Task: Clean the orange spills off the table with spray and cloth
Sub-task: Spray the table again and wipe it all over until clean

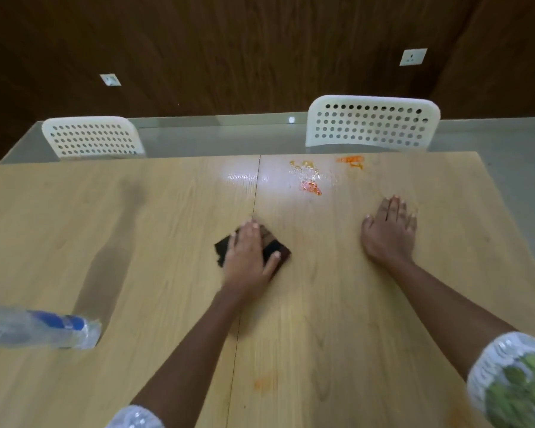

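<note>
My left hand presses flat on a dark folded cloth near the middle of the light wooden table. My right hand lies flat on the bare tabletop to the right, fingers spread. Wet orange spills sit beyond both hands near the far edge, with another orange streak further right. A faint orange smear marks the near part of the table. A clear spray bottle with a blue label lies on its side at the left.
Two white perforated chairs stand at the far side, one at the left and one at the right. A dark wooden wall with two sockets rises behind. A seam runs down the table's middle.
</note>
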